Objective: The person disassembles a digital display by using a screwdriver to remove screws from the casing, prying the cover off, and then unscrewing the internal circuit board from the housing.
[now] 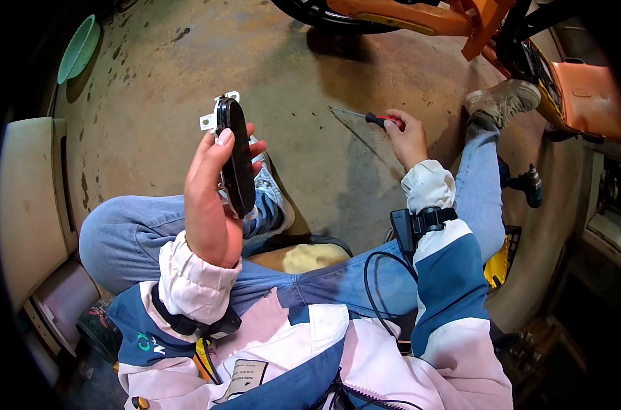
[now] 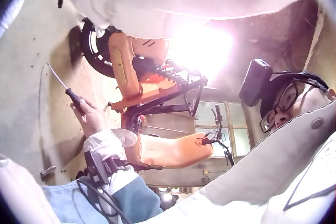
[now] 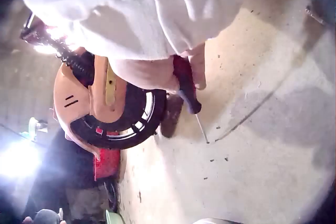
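Note:
My left hand (image 1: pixel 211 205) grips a long black part with rounded ends (image 1: pixel 238 157), held nearly upright above my lap. White metal bracket tabs (image 1: pixel 207 122) stick out at its top and side. The thumb lies along the near side, and fingertips show round the far side. In my right hand (image 1: pixel 409 145) is a screwdriver (image 1: pixel 377 120) with a red and black handle. Its thin shank points left, over the concrete floor. The right wrist view shows the same screwdriver (image 3: pixel 188 90) with its tip low. The left wrist view does not show the black part.
An orange two-wheeler (image 1: pixel 420 19) stands at the front right. A cordless drill (image 1: pixel 527 184) lies beyond my right leg, near a yellow object (image 1: pixel 500 263). At the far left is a green basin (image 1: pixel 79 49); a pale box-like seat (image 1: pixel 34 178) stands nearer.

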A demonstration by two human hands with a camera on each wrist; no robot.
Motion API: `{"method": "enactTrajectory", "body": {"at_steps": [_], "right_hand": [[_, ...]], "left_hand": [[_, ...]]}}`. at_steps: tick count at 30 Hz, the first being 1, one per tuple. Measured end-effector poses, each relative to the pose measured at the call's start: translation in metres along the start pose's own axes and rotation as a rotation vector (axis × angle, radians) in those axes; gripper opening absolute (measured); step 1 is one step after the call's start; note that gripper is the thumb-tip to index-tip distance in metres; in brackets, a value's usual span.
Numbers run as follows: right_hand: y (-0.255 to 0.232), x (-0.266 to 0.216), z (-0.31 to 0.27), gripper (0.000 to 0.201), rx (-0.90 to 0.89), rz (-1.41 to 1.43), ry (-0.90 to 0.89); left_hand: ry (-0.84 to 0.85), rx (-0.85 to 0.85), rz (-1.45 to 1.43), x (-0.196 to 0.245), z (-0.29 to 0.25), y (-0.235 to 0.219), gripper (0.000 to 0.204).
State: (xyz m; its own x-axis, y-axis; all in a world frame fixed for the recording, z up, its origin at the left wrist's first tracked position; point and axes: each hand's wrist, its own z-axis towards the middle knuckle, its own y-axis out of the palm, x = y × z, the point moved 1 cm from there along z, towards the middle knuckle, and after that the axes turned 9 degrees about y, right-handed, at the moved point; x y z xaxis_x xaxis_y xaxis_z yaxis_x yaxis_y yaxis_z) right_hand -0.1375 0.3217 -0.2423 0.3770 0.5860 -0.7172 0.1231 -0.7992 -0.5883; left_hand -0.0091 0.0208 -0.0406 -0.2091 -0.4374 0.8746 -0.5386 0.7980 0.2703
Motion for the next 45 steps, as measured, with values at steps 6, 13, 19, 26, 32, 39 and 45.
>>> {"method": "enactTrajectory", "body": {"at_steps": [6, 13, 19, 26, 32, 39, 45], "right_hand": [[0.003, 0.006, 0.000, 0.030, -0.021, -0.028, -0.059], [0.000, -0.005, -0.005, 0.031, -0.007, -0.101, 0.007], [-0.009, -0.017, -0.006, 0.027, -0.009, -0.025, -0.032], [-0.041, -0.088, -0.039, 0.030, -0.012, 0.690, -0.094], [-0.068, -0.118, -0.067, 0.035, -0.100, 0.948, -0.088], [-0.069, -0.128, -0.081, 0.035, -0.139, 0.982, -0.157], [-0.066, -0.131, -0.084, 0.033, -0.112, 0.963, -0.217]], "left_hand": [[0.002, -0.001, 0.008, 0.000, 0.000, 0.000, 0.046], [0.002, -0.013, -0.002, -0.001, 0.000, -0.001, 0.045], [-0.012, 0.000, -0.016, 0.000, 0.000, 0.000, 0.047], [-0.053, -0.079, -0.249, 0.002, 0.000, 0.005, 0.048], [-0.105, -0.127, -0.308, 0.007, 0.000, 0.005, 0.051], [-0.084, -0.111, -0.352, 0.003, 0.002, 0.007, 0.055], [-0.054, -0.142, -0.289, 0.001, -0.001, 0.009, 0.054]]}}
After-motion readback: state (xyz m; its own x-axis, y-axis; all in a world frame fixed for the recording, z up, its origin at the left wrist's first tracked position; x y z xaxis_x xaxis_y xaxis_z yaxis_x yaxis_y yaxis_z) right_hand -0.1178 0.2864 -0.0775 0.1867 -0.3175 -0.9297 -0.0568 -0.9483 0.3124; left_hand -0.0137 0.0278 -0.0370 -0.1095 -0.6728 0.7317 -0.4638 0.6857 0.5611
